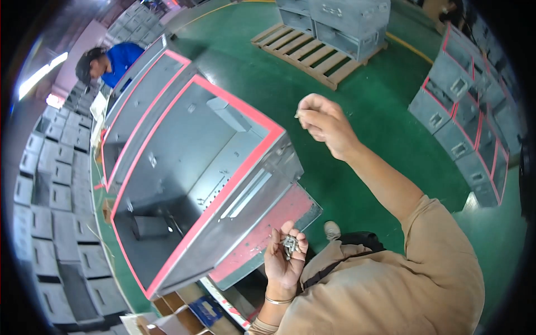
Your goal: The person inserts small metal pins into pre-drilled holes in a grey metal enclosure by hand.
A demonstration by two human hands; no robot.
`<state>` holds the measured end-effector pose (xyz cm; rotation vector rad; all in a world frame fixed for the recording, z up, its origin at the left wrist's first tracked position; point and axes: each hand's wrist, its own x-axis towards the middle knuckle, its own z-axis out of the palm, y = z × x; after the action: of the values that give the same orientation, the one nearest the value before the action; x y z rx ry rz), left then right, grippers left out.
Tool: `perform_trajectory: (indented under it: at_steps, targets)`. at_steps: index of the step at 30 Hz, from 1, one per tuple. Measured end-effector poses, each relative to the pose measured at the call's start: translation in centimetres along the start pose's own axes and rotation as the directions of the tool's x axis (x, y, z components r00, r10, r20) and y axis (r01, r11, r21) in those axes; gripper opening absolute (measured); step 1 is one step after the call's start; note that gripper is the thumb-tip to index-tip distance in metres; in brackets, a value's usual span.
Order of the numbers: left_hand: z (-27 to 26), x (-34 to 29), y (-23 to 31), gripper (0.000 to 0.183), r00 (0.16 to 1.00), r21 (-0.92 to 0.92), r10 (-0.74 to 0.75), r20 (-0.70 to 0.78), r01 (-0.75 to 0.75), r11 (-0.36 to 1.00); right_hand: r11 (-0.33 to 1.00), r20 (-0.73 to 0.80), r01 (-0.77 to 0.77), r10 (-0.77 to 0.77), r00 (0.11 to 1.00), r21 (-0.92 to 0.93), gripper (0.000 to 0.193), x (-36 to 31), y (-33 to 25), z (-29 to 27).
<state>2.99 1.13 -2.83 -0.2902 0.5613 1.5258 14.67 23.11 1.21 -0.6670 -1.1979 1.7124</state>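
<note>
Palm up near my body, my left hand (283, 267) is cupped around a small heap of silvery metal fasteners (290, 244), which look like screws or bolts. Raised over the green floor, my right hand (326, 123) has thumb and fingers pinched together. A tiny pale bit shows at its fingertips, too small to name. Between my hands and the left side lies a large grey metal cabinet (262, 177) with red edging round its open face. Inside it are a bracket, small fittings and a row of holes. Neither hand touches the cabinet.
Beyond stands a second red-edged cabinet (139, 106), with a person in blue (120, 61) leaning at it. A wooden pallet (312, 56) bears grey boxes; more red-edged boxes (441, 114) are stacked right. Open cartons (173, 315) sit below the cabinet. Grey units (61, 223) line the left.
</note>
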Motion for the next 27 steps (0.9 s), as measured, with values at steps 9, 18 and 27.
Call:
perform_trajectory:
  at_steps: [9,18,27]
  targets:
    - [0.0,1.4,0.1,0.03,0.979,0.089,-0.02,-0.204,0.038,0.995,0.997,0.077,0.049,-0.044,0.996,-0.067,0.009,2.6,4.3,2.1]
    - [1.1,3.3,-0.7,0.032,0.977,0.03,-0.132,-0.166,0.139,0.99,0.997,0.119,0.081,-0.08,0.99,-0.004,0.011,3.6,4.9,2.6]
    - [1.3,4.7,-0.8,0.032,0.969,0.095,-0.175,-0.175,0.193,0.976,0.986,0.14,0.152,-0.142,0.98,-0.065,0.011,3.2,3.9,2.5]
